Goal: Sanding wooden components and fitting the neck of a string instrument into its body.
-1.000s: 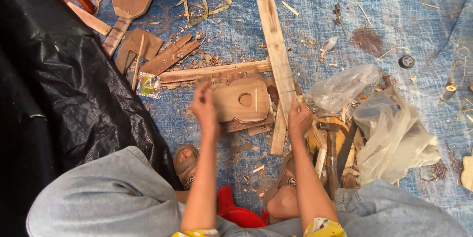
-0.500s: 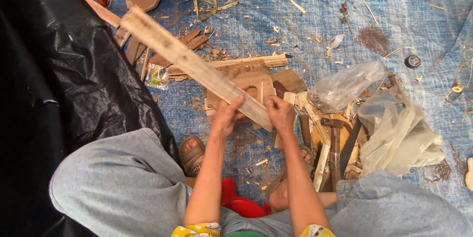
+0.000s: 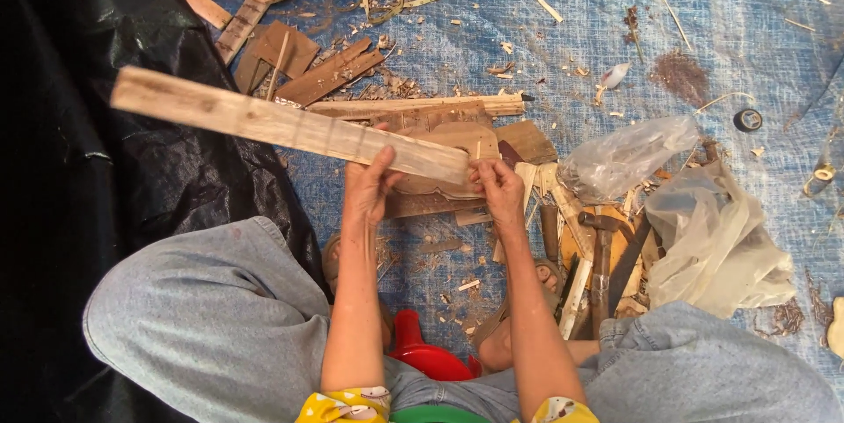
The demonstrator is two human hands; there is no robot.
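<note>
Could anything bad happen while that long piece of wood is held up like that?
Maybe. Both hands, left hand and right hand, grip only one end of the long wooden slat, so its far end could dip or swing into the black plastic sheet. The slat looks rough, so splinters are possible. A hammer and wood scraps lie near the person's legs, easy to bump.

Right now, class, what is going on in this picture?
A person sits on a low red stool over a blue tarp littered with wood scraps. Both hands hold a long pale wooden slat near its right end: the left hand from below, the right hand at the tip. The slat stretches out to the left above a black plastic sheet. A hammer and clear plastic bags lie to the right.
</note>
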